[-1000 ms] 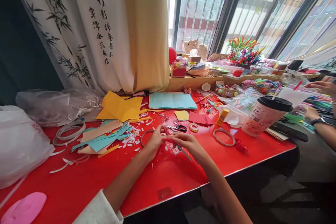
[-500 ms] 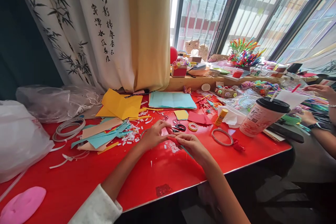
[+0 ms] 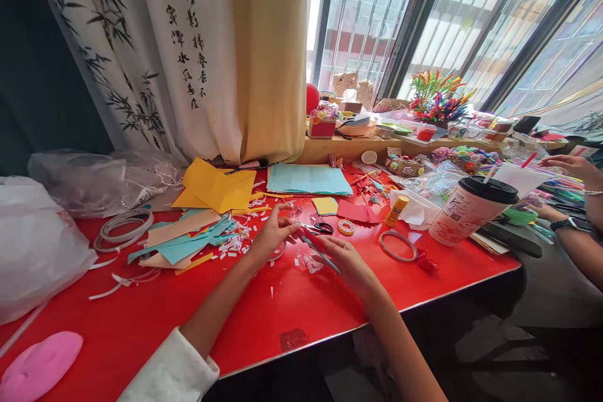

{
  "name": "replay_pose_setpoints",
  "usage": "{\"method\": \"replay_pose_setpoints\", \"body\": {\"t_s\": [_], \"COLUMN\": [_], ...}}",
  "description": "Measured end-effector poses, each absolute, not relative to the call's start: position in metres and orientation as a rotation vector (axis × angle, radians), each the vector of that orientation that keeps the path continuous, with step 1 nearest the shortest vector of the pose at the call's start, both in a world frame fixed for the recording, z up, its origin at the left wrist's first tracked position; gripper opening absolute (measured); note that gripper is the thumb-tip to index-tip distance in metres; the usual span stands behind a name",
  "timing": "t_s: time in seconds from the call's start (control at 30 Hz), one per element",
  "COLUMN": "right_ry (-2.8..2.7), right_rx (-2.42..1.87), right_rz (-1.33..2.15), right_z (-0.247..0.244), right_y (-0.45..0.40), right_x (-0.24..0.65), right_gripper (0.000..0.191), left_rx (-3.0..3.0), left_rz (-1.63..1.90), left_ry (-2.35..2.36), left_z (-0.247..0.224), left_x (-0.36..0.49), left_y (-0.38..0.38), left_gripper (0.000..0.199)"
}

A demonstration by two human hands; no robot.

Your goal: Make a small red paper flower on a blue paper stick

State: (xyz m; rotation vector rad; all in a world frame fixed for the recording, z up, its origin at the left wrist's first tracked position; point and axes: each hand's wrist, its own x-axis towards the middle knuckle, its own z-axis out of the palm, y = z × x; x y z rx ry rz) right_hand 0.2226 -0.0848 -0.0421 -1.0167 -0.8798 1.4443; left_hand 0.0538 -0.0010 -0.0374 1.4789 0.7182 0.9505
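Observation:
A narrow teal strip (image 3: 325,257), which looks like folded paper, slants between my two hands above the red table. My right hand (image 3: 347,262) is closed on it, thumb and fingers along its length. At the strip's far end the fingertips of my left hand (image 3: 272,237) pinch together; a small red bit seems to show there, partly hidden by fingers. Black-handled scissors (image 3: 324,228) lie just beyond the fingertips, beside a roll of tape (image 3: 346,227). A thin hoop (image 3: 279,252) is partly covered by my left hand.
Paper scraps (image 3: 188,242) and yellow sheets (image 3: 221,185) lie left; teal sheets (image 3: 308,179) at the back. To the right are a glue stick (image 3: 396,211), a ring-shaped band (image 3: 398,245) and a lidded cup (image 3: 471,210). Another person's hands (image 3: 568,166) are at far right.
My fingers have shifted on the strip, and more of it now shows, lying at a slant. My left hand has tilted up slightly, uncovering part of the hoop beside it.

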Motion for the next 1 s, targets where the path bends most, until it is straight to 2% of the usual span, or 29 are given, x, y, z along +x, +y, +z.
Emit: {"method": "replay_pose_setpoints", "body": {"t_s": [0.13, 0.47, 0.7, 0.87, 1.0], "right_ry": [-0.764, -1.014, -0.979, -0.992, -0.976], "right_rx": [-0.982, -1.171, -1.201, -1.197, -1.153], "right_rz": [1.208, 1.117, 1.074, 1.052, 1.052], "right_z": [-0.052, -0.058, -0.058, -0.055, -0.057], "right_y": [-0.076, -0.076, -0.076, -0.078, -0.078], "right_x": [0.229, 0.229, 0.229, 0.229, 0.23], "right_gripper": [0.02, 0.034, 0.036, 0.031, 0.03], "left_rx": [1.54, 2.166, 2.03, 1.851, 1.655], "left_rz": [0.915, 0.886, 0.846, 0.83, 0.814], "left_ry": [0.821, 1.05, 0.971, 0.927, 0.879], "left_z": [-0.039, -0.054, -0.05, -0.048, -0.05], "left_x": [0.054, 0.065, 0.069, 0.068, 0.068], "left_y": [-0.001, -0.016, -0.016, -0.014, -0.014], "left_gripper": [0.03, 0.029, 0.038, 0.023, 0.027]}}
